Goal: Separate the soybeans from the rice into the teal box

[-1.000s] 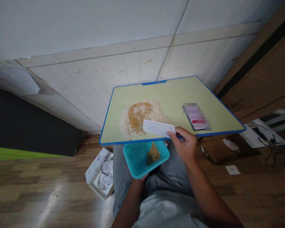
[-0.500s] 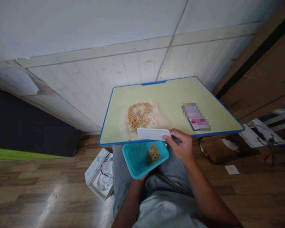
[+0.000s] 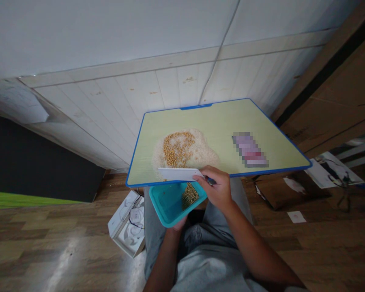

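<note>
A flat white rectangular plate (image 3: 180, 174) stands on its long edge at the table's front rim, pinched at its right end by my right hand (image 3: 215, 187). Just behind it lies a spread of white rice-like grains (image 3: 205, 153), with round golden-tan beans (image 3: 171, 155) over its left part. Under the table edge, a turquoise plastic tub (image 3: 167, 209) is held tilted above my lap. More round beans (image 3: 189, 197) are heaped at its right end. My left hand (image 3: 180, 224) supports the tub from below, its fingers mostly hidden beneath.
The pale green folding table (image 3: 225, 121) has a blue rim and stands against the wall. A phone (image 3: 251, 150), blurred out, lies on its right side. An open white box (image 3: 129, 225) sits on the floor at left; a cardboard box (image 3: 276, 192) is under the table's right.
My right hand has moved left along the table's front edge with the white plate. The turquoise tub and my left hand have shifted slightly left too.
</note>
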The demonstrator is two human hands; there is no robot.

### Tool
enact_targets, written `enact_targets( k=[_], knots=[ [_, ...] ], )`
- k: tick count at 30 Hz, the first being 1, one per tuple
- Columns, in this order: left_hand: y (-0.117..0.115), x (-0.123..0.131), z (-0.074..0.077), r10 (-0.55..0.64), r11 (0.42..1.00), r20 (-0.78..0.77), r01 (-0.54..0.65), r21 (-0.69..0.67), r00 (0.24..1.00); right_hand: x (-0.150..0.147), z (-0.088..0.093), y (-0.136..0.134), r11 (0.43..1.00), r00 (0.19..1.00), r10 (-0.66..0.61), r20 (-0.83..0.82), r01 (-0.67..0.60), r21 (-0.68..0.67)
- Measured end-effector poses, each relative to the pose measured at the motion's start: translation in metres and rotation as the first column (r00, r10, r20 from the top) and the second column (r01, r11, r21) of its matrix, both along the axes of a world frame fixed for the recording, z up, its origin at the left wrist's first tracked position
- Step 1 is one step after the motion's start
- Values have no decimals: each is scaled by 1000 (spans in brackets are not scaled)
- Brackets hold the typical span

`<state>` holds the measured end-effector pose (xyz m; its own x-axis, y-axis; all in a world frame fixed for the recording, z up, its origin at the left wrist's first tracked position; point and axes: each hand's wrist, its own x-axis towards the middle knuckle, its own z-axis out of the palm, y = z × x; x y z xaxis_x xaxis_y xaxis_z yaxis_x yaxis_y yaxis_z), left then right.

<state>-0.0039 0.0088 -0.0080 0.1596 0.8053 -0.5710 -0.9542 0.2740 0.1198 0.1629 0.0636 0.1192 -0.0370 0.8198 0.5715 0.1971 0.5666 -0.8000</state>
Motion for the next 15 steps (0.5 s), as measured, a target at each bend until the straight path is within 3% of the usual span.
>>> enact_targets(
  k=[5,9,15],
  knots=[
    [-1,-2,1,12,1000,18,-12,-17,1000,-6,-1,1,1000,1000,21,14,-21,-7],
    [-2,-1,1,-7,1000,6,7,-8,1000,-1,-3,-1,999,999,-44,14,45,-25],
    [2,4,19,-16,999,-35,15,-41,999,5,-6,-9,988,990,-135,33,137,-65]
  ],
)
